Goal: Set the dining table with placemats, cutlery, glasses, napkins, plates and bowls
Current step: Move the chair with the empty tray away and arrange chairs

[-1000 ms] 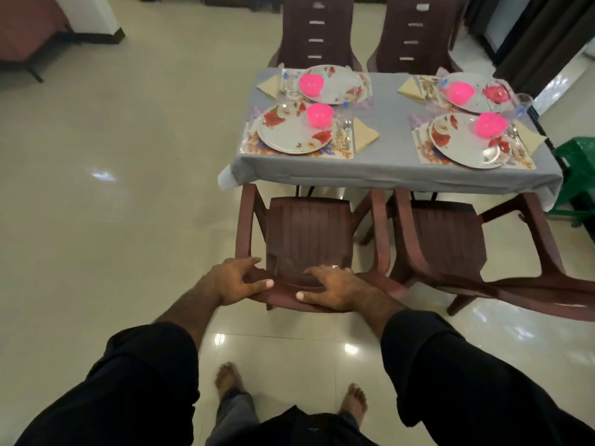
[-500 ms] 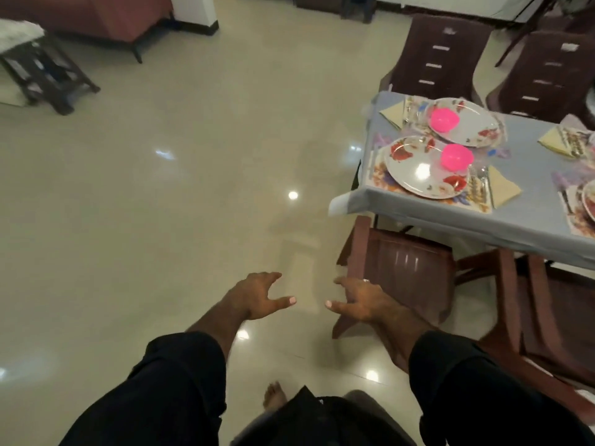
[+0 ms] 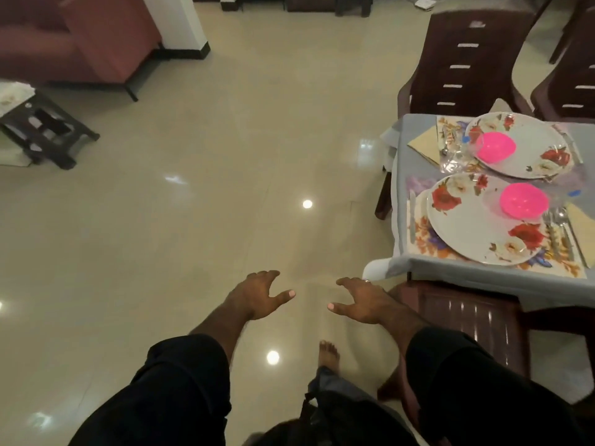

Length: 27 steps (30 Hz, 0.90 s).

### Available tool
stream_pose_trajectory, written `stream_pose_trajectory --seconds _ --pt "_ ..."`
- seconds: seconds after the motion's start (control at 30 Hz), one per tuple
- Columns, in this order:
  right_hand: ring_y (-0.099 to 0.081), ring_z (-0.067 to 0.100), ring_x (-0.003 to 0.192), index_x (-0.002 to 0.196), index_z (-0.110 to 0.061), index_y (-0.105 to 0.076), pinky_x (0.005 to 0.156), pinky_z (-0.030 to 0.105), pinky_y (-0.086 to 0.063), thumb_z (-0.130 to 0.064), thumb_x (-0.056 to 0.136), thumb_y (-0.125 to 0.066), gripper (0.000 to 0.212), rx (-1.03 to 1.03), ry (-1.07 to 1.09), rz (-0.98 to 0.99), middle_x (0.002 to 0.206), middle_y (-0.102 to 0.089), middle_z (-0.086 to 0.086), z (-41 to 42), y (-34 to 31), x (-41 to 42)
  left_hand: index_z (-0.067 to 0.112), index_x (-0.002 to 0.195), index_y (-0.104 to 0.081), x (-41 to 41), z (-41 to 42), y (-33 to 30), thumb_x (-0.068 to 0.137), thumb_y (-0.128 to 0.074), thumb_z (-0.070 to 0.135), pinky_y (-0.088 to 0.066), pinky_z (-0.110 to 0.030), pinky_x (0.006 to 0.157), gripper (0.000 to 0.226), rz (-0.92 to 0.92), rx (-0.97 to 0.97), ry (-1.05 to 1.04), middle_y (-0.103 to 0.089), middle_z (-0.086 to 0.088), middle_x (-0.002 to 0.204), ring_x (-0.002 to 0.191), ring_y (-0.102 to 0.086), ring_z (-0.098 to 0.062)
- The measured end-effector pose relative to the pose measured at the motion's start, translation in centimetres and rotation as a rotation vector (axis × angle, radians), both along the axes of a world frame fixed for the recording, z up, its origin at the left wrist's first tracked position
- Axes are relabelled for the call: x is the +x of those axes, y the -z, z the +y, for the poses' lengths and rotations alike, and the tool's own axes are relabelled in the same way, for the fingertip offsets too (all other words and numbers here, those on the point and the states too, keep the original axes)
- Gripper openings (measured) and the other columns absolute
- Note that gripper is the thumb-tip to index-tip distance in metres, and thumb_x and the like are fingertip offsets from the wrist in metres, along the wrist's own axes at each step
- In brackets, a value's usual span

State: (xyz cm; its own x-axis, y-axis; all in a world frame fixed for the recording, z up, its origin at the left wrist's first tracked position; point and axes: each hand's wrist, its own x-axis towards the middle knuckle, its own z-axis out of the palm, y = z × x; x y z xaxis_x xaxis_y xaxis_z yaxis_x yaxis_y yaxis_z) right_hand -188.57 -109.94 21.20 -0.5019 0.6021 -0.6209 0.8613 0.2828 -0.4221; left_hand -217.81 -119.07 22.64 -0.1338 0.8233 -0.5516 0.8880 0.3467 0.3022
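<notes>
Both hands out in front of me over the tiled floor [image 3: 199, 194], palms down, holding nothing. Left hand [image 3: 257, 296]: fingers loosely spread, thumb pointing inward. Right hand [image 3: 363, 300]: same posture, mirrored, ring on one finger, just beside the near chair [image 3: 467, 313] without touching it. The hands are apart, a gap of bare floor between the thumbs.

Dining table [image 3: 401, 188], grey cloth, sits at right. Near setting: floral plate [image 3: 476, 226] on a floral placemat [image 3: 421, 239], pink bowl [image 3: 523, 201] on the plate, cutlery [image 3: 558, 226] just right of the plate, yellow napkin [image 3: 582, 223] beyond that. Far setting: second floral plate [image 3: 528, 146] carrying another pink bowl [image 3: 495, 146], a clear glass [image 3: 454, 159] and a folded napkin [image 3: 425, 144] to its left. Dark slatted chair [image 3: 467, 59] behind the table.

One bare foot [image 3: 328, 352] visible below the hands.
</notes>
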Motion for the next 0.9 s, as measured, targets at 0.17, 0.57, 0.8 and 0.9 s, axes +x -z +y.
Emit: stream_pose_trajectory --seconds 0.17,0.57,0.8,0.9 --pt "-0.043 0.026 0.145 0.157 -0.033 -0.034 0.118 0.048 -0.036 -0.088 0.084 -0.048 0.093 0.035 -0.034 -0.029 0.161 -0.043 0.000 10.6 -1.8 -4.8 0.027 0.161 -0.038 -4.4 10.9 -1.0 0.090 -0.044 0.086 -0.038 -0.047 0.121 0.092 -0.018 0.060 -0.030 -0.044 0.000 0.164 0.153 -0.034 -0.021" --pt "-0.046 0.025 0.141 0.155 -0.034 -0.036 0.115 0.048 -0.041 -0.085 0.084 -0.050 0.088 0.105 0.183 -0.043 0.157 -0.047 0.001 37.2 -0.2 -15.7 0.027 0.160 -0.038 -15.9 42.4 1.5 0.090 -0.038 0.089 -0.040 -0.048 0.119 0.094 -0.058 0.073 0.138 -0.045 -0.001 0.164 0.151 -0.038 -0.024" --pt "-0.047 0.027 0.141 0.155 -0.033 -0.037 0.112 0.047 -0.046 -0.075 0.090 -0.056 0.080 0.106 0.400 0.015 0.158 -0.045 0.001 51.1 -1.8 -19.1 0.028 0.159 -0.038 -19.6 60.9 -0.1 0.092 -0.040 0.086 -0.041 -0.048 0.117 0.088 -0.053 0.046 0.314 -0.046 0.000 0.162 0.150 -0.037 -0.021" --pt "-0.048 0.027 0.140 0.155 -0.031 -0.038 0.113 0.046 -0.043 -0.074 0.091 -0.055 0.078 0.111 0.446 0.013 0.157 -0.046 0.002 57.8 -0.9 -18.8 0.030 0.159 -0.038 -19.7 69.4 0.3 0.093 -0.041 0.085 -0.042 -0.048 0.116 0.086 -0.037 0.025 0.367 -0.044 0.003 0.162 0.151 -0.036 -0.019"
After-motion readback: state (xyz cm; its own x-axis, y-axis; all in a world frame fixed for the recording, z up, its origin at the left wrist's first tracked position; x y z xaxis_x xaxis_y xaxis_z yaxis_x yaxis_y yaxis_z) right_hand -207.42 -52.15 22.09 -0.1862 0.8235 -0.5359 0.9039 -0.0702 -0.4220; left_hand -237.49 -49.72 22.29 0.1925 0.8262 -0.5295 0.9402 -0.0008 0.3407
